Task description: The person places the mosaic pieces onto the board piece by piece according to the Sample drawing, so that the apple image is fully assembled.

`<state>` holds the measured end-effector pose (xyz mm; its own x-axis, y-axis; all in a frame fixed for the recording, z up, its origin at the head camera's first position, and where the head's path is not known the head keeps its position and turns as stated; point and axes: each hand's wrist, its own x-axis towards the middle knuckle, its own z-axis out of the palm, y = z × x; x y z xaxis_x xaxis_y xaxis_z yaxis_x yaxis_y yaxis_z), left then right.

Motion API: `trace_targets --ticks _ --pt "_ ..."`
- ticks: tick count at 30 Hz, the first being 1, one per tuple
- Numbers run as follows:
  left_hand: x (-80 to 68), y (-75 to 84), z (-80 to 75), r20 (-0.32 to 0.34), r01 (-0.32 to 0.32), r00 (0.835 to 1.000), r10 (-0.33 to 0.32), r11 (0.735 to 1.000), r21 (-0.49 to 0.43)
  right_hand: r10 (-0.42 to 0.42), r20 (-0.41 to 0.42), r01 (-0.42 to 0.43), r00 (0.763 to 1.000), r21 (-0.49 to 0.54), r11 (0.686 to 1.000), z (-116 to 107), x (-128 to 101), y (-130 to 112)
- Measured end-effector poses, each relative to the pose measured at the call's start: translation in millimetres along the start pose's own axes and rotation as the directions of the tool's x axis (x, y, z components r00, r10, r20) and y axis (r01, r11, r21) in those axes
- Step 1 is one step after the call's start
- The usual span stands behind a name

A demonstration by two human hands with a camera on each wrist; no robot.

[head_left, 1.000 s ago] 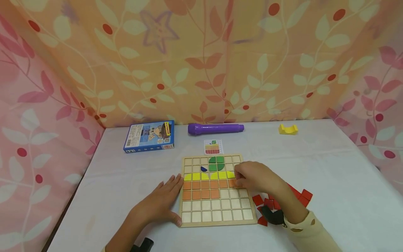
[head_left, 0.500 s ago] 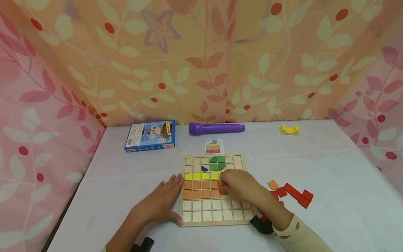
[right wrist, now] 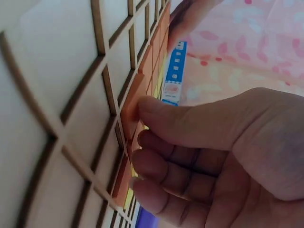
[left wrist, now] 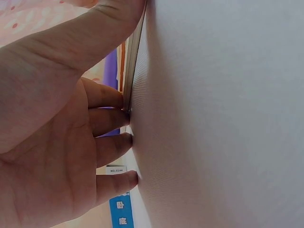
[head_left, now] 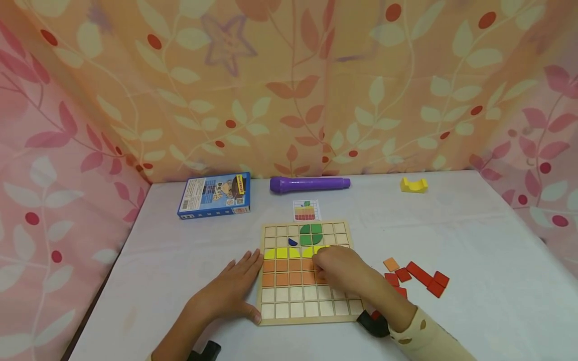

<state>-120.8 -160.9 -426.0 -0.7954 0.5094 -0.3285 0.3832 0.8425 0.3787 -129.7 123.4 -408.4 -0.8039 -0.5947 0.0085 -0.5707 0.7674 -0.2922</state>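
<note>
Sleeve (head_left: 429,333): cream, round the right forearm, with black wrist gear (head_left: 374,325) beside it at the board's near right corner.
Left hand (head_left: 232,291): flat, fingers spread and nearly straight along the left rim of the wooden board, thumb at its near left corner; it had hold of nothing.
Right hand (head_left: 340,271): above the right half of the board, fingers curled in, thumb and fingertips nearly closed, pinching one orange tile.
Orange tile (right wrist: 132,105): under the thumb tip, in the fifth row from the far side, proud of the grid slats.
Wooden board (head_left: 311,321): on the white table (head_left: 469,225), bare cells showing in the two nearest rows, then orange squares (head_left: 281,278) in two rows, then yellow pieces (head_left: 282,252) in one, the right ends partly hidden by the hand.
Far rows: four green pieces (head_left: 306,239) in a leaf shape, a small blue piece (head_left: 292,241) left of them.
Loose tiles: red tiles (head_left: 419,274) scattered right of the board, a loose orange tile (head_left: 391,264) just beyond them.
Pattern card (head_left: 306,210): just past the board's far rim.
Back of table: blue box (head_left: 214,195) at left, purple microphone-shaped object (head_left: 309,184) mid-way, yellow block (head_left: 414,185) at right.
Curtain (head_left: 289,100): leaf-printed, behind everything.
</note>
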Motion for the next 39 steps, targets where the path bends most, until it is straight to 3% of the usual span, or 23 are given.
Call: trace_targets --ticks 5,8,10,15,19,22,25,32,37,39 --pt "-0.3 0.3 0.1 0.002 -0.001 1.000 0.001 1.000 0.010 0.060 -0.029 -0.061 0.998 -0.056 0.997 -9 -3 7" --pt "-0.4 0.9 -0.6 0.001 -0.003 1.000 0.003 1.000 0.010 0.165 0.007 -0.165 0.986 -0.058 0.985 -19 -7 18" --pt "-0.5 1.3 -1.1 0.003 -0.001 1.000 0.001 1.000 0.006 0.252 0.054 -0.249 0.966 -0.065 0.966 -28 -12 28" --pt "-1.1 2.6 -2.1 0.006 -0.007 1.000 0.007 1.000 0.005 0.466 0.171 -0.440 0.868 -0.172 0.881 -47 -28 55" --pt "-1.5 3.2 -1.8 0.003 -0.014 1.000 0.014 1.000 0.006 0.564 0.266 -0.522 0.782 -0.217 0.825 -54 -36 71" --pt "-2.1 3.9 -2.3 0.001 -0.015 1.000 0.015 1.000 0.001 0.575 0.312 -0.534 0.756 -0.214 0.818 -55 -37 77" --pt "-2.4 4.1 -3.0 -0.003 -0.017 1.000 0.017 1.000 -0.005 0.557 0.316 -0.518 0.769 -0.204 0.831 -52 -36 78" --pt "-1.7 2.0 -1.7 -0.003 -0.015 1.000 0.015 1.000 0.002 0.448 0.252 -0.444 0.858 -0.077 0.893 -46 -31 76" --pt "-0.9 0.5 -0.5 -0.002 -0.011 1.000 0.011 1.000 0.000 0.442 0.251 -0.451 0.861 -0.021 0.892 -44 -27 70" --pt "-1.1 0.3 -0.2 -0.005 -0.011 1.000 0.011 1.000 0.000 0.419 0.245 -0.432 0.875 0.002 0.902 -43 -25 64"
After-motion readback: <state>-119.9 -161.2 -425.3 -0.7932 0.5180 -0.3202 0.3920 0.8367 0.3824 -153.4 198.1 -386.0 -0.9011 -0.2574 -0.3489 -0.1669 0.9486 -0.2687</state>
